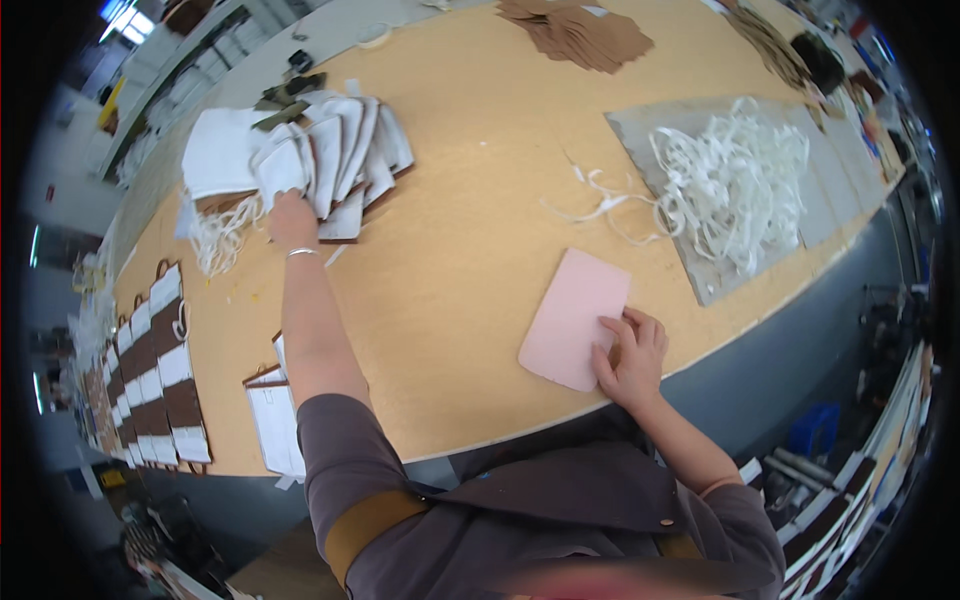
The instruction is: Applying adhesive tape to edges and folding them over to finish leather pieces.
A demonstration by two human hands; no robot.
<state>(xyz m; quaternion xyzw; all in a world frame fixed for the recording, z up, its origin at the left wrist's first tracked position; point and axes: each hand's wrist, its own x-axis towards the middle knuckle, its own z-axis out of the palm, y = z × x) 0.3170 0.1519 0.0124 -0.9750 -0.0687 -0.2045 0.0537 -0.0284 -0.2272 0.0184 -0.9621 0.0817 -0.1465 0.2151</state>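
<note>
My left hand (pixel 293 218) reaches out to the far left, its fingers closed on the near edge of a white piece (pixel 281 166) with a flat face. That piece lies against a fanned pile of white panels with brown undersides (pixel 345 150). Nearer to me, on the right, a pink rectangular board (pixel 577 318) with rounded corners lies flat on the table. My right hand (pixel 635 355) rests at its right edge, thumb and forefinger apart on the board's surface, the other fingers loosely bent.
The tan table (pixel 460 250) curves round me. White ribbon (pixel 740 185) is heaped on a grey sheet (pixel 705 285) at right. Brown pieces (pixel 580 35) lie at the far side. White cords (pixel 225 238) trail beside the pile. Brown-and-white panels (pixel 155 380) line the left edge, near a white panel (pixel 272 420).
</note>
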